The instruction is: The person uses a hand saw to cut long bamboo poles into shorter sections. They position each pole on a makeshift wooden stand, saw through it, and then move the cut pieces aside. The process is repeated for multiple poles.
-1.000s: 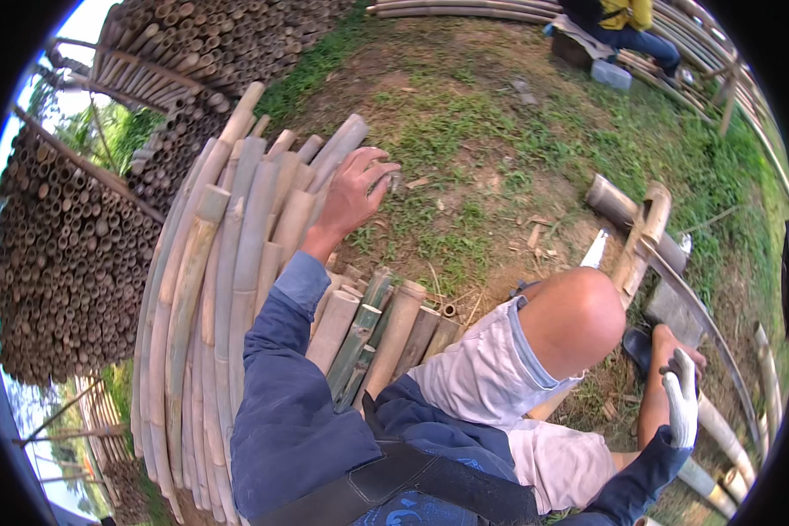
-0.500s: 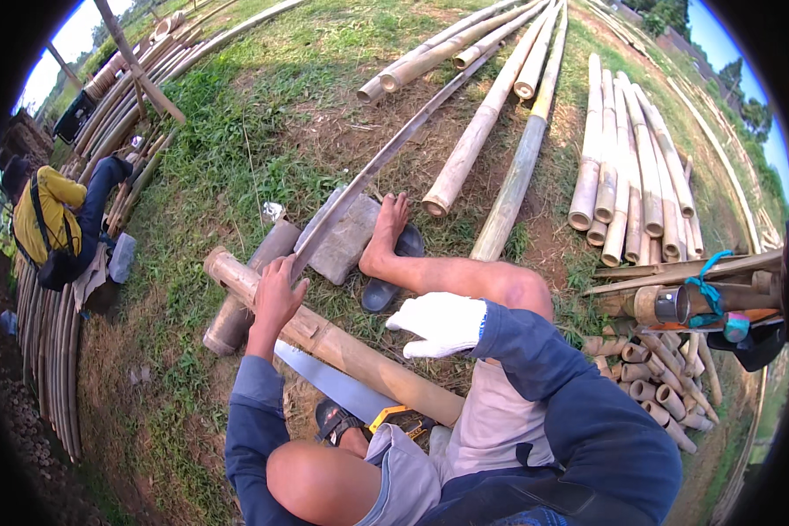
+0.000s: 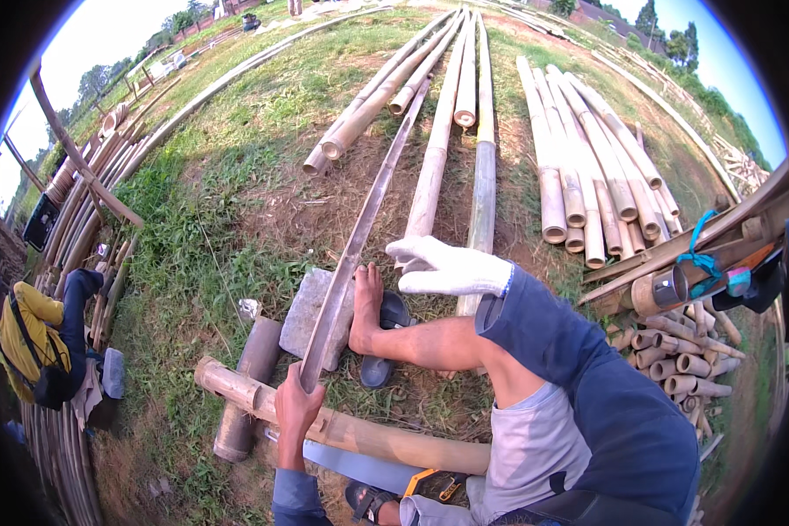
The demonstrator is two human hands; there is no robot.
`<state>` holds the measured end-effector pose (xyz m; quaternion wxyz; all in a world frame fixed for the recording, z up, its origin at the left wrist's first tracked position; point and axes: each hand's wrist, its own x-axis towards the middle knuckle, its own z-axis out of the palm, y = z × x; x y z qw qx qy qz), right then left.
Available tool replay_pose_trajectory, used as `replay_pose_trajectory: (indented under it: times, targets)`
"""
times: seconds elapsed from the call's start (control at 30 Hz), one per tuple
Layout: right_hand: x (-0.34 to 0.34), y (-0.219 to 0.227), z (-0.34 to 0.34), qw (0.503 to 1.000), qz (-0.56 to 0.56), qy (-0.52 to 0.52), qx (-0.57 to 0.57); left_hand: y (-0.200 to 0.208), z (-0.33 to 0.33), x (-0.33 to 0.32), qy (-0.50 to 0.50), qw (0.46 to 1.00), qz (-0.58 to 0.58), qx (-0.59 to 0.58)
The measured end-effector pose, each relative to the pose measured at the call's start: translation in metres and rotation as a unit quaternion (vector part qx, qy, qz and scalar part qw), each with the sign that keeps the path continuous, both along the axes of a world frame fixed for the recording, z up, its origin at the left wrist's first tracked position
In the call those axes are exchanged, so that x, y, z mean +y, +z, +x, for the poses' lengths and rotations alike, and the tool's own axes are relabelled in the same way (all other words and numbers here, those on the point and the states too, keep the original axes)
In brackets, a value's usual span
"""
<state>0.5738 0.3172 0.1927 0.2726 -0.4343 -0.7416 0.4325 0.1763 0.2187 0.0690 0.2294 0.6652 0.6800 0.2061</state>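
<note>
My bare left hand (image 3: 298,408) is closed round the near end of a long split bamboo strip (image 3: 349,254), its hollow side facing up. From there the strip stretches away past a grey stone block (image 3: 300,326) and my bare foot, towards the far poles. My right hand (image 3: 451,266), in a white glove, is held out over my leg with fingers apart and nothing in it. Below the left hand lies a thick bamboo pole (image 3: 394,436), resting across a short bamboo log (image 3: 256,359). A handsaw (image 3: 359,465) with a yellow and black handle lies beside this pole, near my legs.
Long bamboo poles (image 3: 434,162) lie ahead, with another bundle (image 3: 587,167) to their right. Short cut pieces (image 3: 675,359) are heaped at the right, below a rack of tools. A person in a yellow shirt (image 3: 39,324) sits at the far left. A dark sandal (image 3: 381,351) lies beside my foot.
My head view has tilted up and shifted. The gloved right hand has reached farther out, its fingers more spread. The left hand keeps its grip on the strip, which now points more straight ahead.
</note>
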Motion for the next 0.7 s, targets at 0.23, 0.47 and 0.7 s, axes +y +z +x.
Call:
replay_pose_trajectory:
  times: [0.23,0.47,0.7]
  targets:
    - [0.187,-0.159,0.077,0.859,-0.329,-0.354,0.167,0.023,-0.017,-0.069,0.041,0.999,-0.011,0.024]
    - [0.180,-0.240,0.010,0.742,-0.289,-0.347,0.496,0.012,-0.083,-0.192,0.140,0.984,-0.066,0.087]
    - [0.155,-0.164,-0.051,0.725,-0.311,-0.273,0.551,0.011,-0.097,-0.315,0.180,0.979,-0.040,0.093]
